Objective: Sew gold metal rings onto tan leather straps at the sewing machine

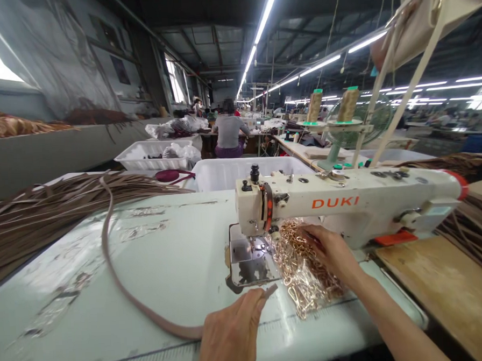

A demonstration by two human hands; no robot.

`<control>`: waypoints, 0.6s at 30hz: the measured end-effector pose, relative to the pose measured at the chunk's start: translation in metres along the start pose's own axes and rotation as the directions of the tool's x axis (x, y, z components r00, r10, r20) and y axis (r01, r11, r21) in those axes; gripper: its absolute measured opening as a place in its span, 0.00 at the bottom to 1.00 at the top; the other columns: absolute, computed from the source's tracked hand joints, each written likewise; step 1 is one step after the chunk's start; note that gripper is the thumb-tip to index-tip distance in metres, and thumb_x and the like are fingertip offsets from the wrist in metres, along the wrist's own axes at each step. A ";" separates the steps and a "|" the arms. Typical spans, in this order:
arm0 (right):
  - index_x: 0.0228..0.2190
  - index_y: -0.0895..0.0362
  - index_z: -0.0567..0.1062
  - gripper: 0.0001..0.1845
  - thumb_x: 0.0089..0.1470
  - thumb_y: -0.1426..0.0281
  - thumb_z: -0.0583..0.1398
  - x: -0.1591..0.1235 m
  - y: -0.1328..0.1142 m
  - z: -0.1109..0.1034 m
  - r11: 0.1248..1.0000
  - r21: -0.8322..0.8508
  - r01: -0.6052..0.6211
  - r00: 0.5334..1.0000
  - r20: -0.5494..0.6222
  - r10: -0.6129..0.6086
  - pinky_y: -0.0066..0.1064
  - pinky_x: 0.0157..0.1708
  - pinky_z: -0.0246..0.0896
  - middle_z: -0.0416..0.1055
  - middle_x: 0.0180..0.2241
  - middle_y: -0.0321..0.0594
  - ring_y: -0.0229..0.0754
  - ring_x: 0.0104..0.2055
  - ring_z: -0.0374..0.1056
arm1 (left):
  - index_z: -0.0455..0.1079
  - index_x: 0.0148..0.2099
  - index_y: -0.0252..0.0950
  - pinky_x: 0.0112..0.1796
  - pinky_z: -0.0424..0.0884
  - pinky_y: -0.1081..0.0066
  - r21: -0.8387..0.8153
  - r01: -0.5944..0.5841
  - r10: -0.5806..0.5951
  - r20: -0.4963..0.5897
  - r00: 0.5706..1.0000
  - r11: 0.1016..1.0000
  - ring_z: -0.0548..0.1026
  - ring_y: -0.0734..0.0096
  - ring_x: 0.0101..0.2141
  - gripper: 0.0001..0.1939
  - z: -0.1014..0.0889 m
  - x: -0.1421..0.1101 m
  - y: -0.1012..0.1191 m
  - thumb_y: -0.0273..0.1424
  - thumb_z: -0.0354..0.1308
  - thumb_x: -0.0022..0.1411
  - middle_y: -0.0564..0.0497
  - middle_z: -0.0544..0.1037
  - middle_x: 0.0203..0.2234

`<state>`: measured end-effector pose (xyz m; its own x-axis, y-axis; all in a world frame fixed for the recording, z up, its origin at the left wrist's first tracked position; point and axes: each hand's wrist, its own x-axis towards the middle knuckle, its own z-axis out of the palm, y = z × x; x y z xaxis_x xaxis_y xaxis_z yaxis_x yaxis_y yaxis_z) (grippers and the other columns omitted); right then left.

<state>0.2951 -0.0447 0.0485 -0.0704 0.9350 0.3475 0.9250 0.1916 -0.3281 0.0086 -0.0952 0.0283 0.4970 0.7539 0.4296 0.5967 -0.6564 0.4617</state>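
Note:
My left hand (231,332) is closed round a brown strap (110,263) near the table's front edge. A short end of the strap sticks out past my thumb, and the rest curves away to the left and back. My right hand (329,248) reaches into a heap of gold metal clasps (302,269), its fingertips partly hidden among them; whether it grips one I cannot see. The heap lies just right of the needle plate (253,255), under the arm of a white sewing machine (347,199).
Brown straps (56,203) are piled at the left, with more straps (465,233) at the right. A white bin (248,166) stands behind the machine. Two thread cones (331,107) rise behind it, near a green fan (359,121). Farther back sits a person (228,132).

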 end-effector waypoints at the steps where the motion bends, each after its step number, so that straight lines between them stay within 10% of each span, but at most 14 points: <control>1: 0.48 0.55 0.71 0.15 0.63 0.67 0.50 -0.007 -0.010 -0.001 0.996 0.086 0.001 1.000 0.013 -0.002 0.33 0.42 0.63 0.75 0.42 0.42 0.45 0.41 0.71 | 0.64 0.49 0.41 0.33 0.69 0.76 -0.018 0.025 -0.024 0.019 1.000 1.000 0.78 0.70 0.32 0.13 -0.001 0.000 0.003 0.30 0.40 0.72 0.54 0.78 0.33; 6: 0.44 0.53 0.71 0.16 0.64 0.59 0.50 -0.048 -0.068 0.010 0.841 0.529 -0.114 0.988 0.153 0.038 0.29 0.26 0.57 0.66 0.22 0.32 0.39 0.24 0.64 | 0.65 0.42 0.41 0.29 0.63 0.76 -0.118 0.118 -0.104 0.119 0.987 0.986 0.75 0.72 0.27 0.14 -0.007 0.000 0.014 0.31 0.37 0.72 0.55 0.75 0.27; 12: 0.43 0.55 0.68 0.14 0.62 0.59 0.55 -0.067 -0.093 0.031 0.399 0.878 -0.265 0.964 0.251 0.089 0.32 0.45 0.62 0.74 0.36 0.39 0.41 0.39 0.70 | 0.63 0.42 0.41 0.29 0.62 0.76 -0.188 0.197 -0.170 0.149 0.974 0.962 0.73 0.73 0.26 0.13 -0.007 -0.010 0.012 0.33 0.38 0.72 0.56 0.73 0.26; 18: 0.37 0.55 0.73 0.14 0.56 0.59 0.62 -0.066 -0.102 0.045 0.195 0.937 -0.289 0.933 0.231 0.275 0.36 0.53 0.57 0.73 0.46 0.44 0.45 0.50 0.67 | 0.65 0.40 0.39 0.24 0.60 0.78 -0.250 0.289 -0.246 0.191 0.950 0.924 0.69 0.74 0.20 0.15 -0.006 -0.011 0.015 0.38 0.39 0.72 0.57 0.68 0.20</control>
<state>0.1886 -0.1125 0.0200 0.1028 0.9942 0.0315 -0.1495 0.0467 -0.9877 0.0080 -0.1133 0.0353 0.4459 0.8829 0.1469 0.5374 -0.3953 0.7449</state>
